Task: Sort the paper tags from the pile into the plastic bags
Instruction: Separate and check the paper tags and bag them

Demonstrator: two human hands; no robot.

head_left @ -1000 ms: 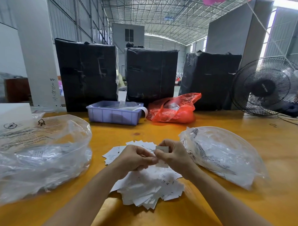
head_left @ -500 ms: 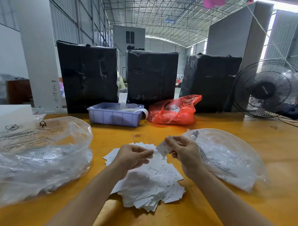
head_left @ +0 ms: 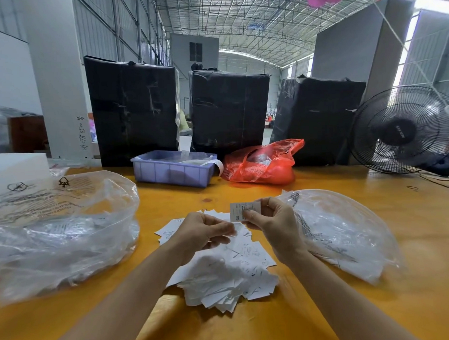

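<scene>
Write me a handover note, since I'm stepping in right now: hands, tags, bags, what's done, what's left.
Right hand pinches one tag marked XS, above the pile.
Left hand hovers over the pile, fingers curled; whether it holds a tag is unclear.
Clear bags: left bag and right bag, both already holding tags.
Left: bag the XS tag, then sort the remaining pile.

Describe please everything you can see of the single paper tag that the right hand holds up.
The tag is a small white paper rectangle with fine dark print that is too small to read, except the letters "XS" near its lower left corner. It looks thin and flat, not folded. The right hand pinches its right end between thumb and fingers and holds it in the air above the pile of tags, its printed face toward the camera. The left hand is just below it; contact cannot be told.
</scene>
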